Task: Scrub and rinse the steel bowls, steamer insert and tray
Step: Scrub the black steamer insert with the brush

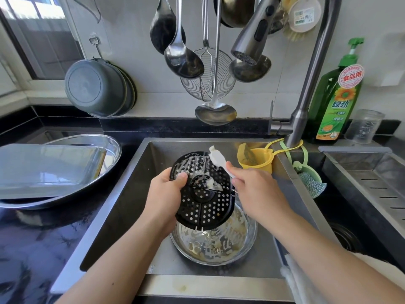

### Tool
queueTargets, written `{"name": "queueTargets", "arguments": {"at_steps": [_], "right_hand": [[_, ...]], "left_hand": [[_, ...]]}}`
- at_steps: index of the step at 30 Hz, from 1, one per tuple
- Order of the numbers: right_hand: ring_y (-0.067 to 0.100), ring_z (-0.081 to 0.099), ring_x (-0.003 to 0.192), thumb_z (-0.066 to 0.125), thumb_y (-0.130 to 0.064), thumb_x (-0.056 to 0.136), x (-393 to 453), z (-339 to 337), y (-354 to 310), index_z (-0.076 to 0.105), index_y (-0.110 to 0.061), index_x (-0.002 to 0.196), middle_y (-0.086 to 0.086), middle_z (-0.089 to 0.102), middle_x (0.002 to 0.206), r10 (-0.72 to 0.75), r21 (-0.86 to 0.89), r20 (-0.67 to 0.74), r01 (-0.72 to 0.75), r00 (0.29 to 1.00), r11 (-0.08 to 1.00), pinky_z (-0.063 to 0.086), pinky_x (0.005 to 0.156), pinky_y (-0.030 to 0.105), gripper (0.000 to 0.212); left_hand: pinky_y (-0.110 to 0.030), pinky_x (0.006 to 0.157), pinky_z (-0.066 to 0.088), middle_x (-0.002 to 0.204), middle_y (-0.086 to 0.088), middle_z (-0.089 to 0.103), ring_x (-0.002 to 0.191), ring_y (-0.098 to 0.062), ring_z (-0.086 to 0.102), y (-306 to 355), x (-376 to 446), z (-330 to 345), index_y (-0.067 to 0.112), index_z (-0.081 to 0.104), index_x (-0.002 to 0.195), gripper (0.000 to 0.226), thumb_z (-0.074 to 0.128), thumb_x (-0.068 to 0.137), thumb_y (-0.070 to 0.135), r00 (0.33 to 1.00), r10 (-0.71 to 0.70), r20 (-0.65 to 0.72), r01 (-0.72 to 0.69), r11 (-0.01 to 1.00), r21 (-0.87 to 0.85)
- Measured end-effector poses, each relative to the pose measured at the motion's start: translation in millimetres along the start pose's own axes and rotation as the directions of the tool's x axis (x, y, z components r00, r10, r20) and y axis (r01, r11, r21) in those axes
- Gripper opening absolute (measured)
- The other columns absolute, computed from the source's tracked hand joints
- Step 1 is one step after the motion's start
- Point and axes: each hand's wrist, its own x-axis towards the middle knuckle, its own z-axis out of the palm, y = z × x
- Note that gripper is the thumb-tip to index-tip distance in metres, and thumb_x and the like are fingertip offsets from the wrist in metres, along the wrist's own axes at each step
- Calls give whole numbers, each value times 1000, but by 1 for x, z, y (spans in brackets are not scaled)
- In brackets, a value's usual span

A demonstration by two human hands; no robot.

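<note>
Mid-frame over the sink [122,194], the insert [203,200] is gripped by the left hand [163,195] and scrubbed with a brush [217,157] pinched in the right hand [256,189], while a soapy bowl [219,246] below looks unrinsed and the tray [43,167] at left seems done.

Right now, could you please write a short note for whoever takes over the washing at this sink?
Left hand: grips the black perforated steamer insert by its rim, tilted over the sink.
Right hand: holds a white brush against the insert's face, where suds show.
Directly below in the sink sits a steel bowl, soapy with residue.
On the counter to the left, the tray lies upside down in a wide steel bowl.
The faucet shows no running water.
Done: the insert is partly scrubbed.
Left: finish and rinse the insert, scrub and rinse the bowl below. I cannot tell whether the tray and wide bowl are washed.
</note>
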Motion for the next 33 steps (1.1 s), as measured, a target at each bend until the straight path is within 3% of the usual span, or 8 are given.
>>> {"name": "queueTargets", "arguments": {"at_steps": [4,10,15,17,21,25,30,33], "right_hand": [[14,48,72,49,-27,105,-3,-5,5,47,-43,147,-8,54,81,74,-20,51,-73,996,997,38,55,30,44],[19,52,79,49,-26,105,-1,-4,-3,43,-43,149,-4,54,83,-5,11,-4,5,1000,1000,43,65,41,47],[14,43,63,51,-28,104,-4,-5,7,45,-49,145,-9,46,72,70,-58,74,-66,995,996,38,55,34,46],[11,41,61,52,-27,104,-6,-5,3,46,-49,144,-11,43,70,52,-45,102,-48,993,998,39,56,35,46],[10,45,67,53,-26,104,-4,-4,-4,48,-46,144,-11,47,73,-33,25,39,32,999,999,44,64,36,45],[6,38,58,54,-26,103,0,-8,5,52,-45,141,-13,47,66,27,18,-2,-27,1000,999,37,53,31,42],[8,35,53,55,-27,103,-4,-4,2,53,-50,139,-7,49,62,-25,81,181,11,983,997,35,57,30,42],[7,34,53,54,-26,103,-4,-5,3,53,-48,139,-9,44,61,-18,57,148,10,989,998,35,54,30,42]], "left_hand": [[-50,88,61,100,-10,80,97,-29,77,6,6,-9,9,70,110,21,50,107,8,996,4,-94,-13,995,-94],[-47,86,62,102,-14,79,97,-31,76,-3,-1,5,6,70,111,19,52,106,8,999,-1,50,-2,998,62],[-54,93,59,102,-12,79,102,-33,75,4,7,-8,8,71,105,21,50,107,9,992,42,-116,-47,998,-40],[-56,95,58,101,-12,79,102,-33,75,4,7,-8,8,71,105,22,49,108,9,993,29,-111,-34,999,-40],[-54,91,61,101,-13,79,99,-33,76,-1,1,2,7,71,109,22,49,109,12,1000,6,-27,-6,1000,-2],[-47,82,62,100,-13,79,97,-32,76,1,4,0,6,70,109,24,47,110,12,998,35,-61,-35,999,-11],[-56,93,59,100,-12,79,100,-33,75,0,8,-6,10,72,103,25,49,109,15,990,52,-130,-56,998,-24],[-57,93,59,99,-12,79,100,-33,75,-2,9,-5,9,73,101,25,50,108,14,992,28,-121,-31,999,-17]]}}
